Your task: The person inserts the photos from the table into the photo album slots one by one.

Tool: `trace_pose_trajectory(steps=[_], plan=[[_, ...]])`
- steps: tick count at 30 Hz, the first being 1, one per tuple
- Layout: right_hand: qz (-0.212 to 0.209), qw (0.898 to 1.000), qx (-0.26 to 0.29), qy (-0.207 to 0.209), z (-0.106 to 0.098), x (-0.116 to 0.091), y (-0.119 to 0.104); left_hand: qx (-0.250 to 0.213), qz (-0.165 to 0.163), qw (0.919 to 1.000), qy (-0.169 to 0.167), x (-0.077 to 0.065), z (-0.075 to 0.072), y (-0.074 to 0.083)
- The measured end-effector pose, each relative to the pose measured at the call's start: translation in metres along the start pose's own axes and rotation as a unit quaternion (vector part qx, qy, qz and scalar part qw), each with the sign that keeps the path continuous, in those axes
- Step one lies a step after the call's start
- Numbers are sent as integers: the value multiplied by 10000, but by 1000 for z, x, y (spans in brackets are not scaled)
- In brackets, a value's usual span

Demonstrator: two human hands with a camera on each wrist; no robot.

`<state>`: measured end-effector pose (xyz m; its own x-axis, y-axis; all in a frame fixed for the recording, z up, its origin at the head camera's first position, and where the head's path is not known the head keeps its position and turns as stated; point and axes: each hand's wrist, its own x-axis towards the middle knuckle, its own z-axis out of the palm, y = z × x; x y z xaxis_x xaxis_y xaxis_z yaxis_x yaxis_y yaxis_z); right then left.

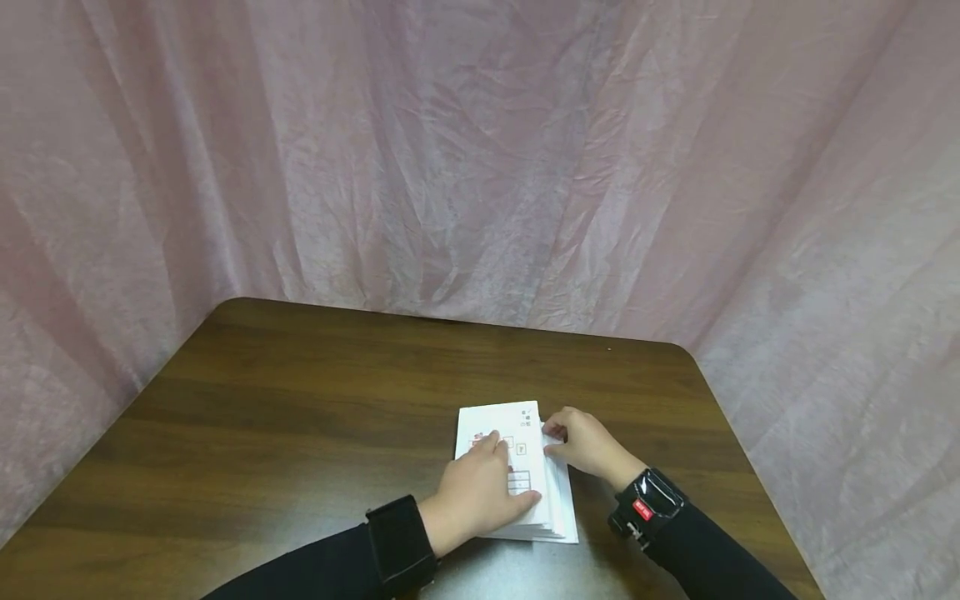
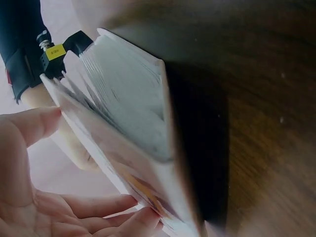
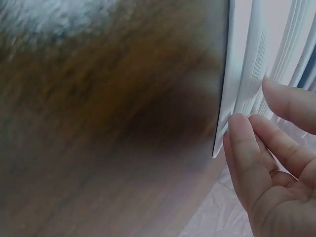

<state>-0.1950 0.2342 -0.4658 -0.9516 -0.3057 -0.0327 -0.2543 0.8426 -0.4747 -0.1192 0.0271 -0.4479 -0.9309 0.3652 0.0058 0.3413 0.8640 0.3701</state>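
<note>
A thick white book [image 1: 495,417] with small printing on its cover lies closed on the table, its page block fanned out toward the right. Across the cover rests my left hand [image 1: 480,492], thumb spread from the fingers. The left wrist view shows its fingertips touching the cover of the book [image 2: 133,173]. At the right side of the book, my right hand [image 1: 588,446] touches the page edges with thumb and bent fingers. The right wrist view has the thumb [image 3: 289,101] against the page edges [image 3: 254,64], apart from the fingertips lower down near the back cover.
The brown wooden table [image 1: 315,392] has rounded far corners. Pink curtains [image 1: 480,167] hang behind it and along both sides. Black bands with devices [image 1: 648,504] sit on the wrists.
</note>
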Motion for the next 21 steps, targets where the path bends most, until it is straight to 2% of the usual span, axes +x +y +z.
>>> trace_pose_trajectory(steps=[10, 16, 21], plan=[[327, 9993, 173, -109, -2, -4, -1, 578, 501, 9971, 10, 0, 1, 0], [416, 9989, 199, -92, -3, -9, -2, 1067, 752, 9911, 254, -2, 8, 2], [399, 9991, 164, -58, 1, -10, -4, 1464, 826, 9855, 222, -4, 10, 1]])
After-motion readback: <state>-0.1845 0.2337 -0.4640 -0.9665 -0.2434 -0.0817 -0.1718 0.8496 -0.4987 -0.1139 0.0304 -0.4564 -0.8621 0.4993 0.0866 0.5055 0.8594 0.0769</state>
